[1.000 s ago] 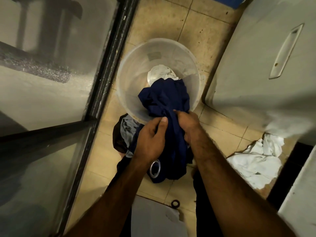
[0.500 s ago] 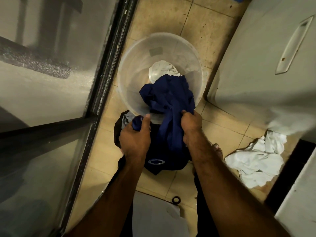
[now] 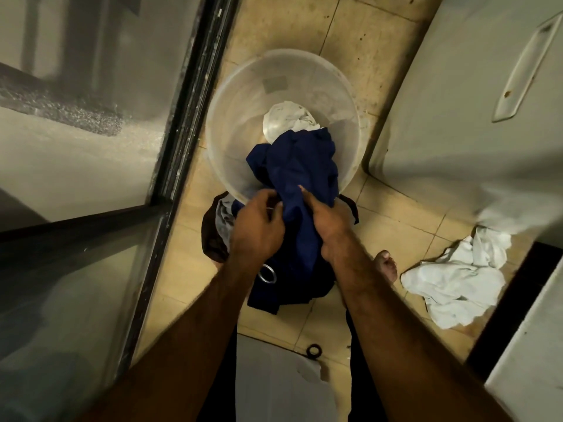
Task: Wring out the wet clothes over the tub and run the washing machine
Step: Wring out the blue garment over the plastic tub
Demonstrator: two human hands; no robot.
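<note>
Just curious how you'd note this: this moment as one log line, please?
step: wringing | left hand: grips blue cloth | right hand: grips blue cloth | cloth: partly over clear tub | in tub: white cloth

The tub (image 3: 231, 141) stands on the floor (image 3: 380, 233) between a glass door (image 3: 76, 147), left, and an appliance (image 3: 457, 117), right. A garment (image 3: 301, 178) hangs over its near rim; a crumpled cloth (image 3: 457, 284) lies on the floor, right.

We see our left hand (image 3: 259, 229) motion-blurred, and most fingertips of it and our right hand (image 3: 330, 222) lie out of sight in the blue cloth (image 3: 301, 166), which covers the near rim of the tub (image 3: 231, 117) and perhaps more laundry beneath.
</note>
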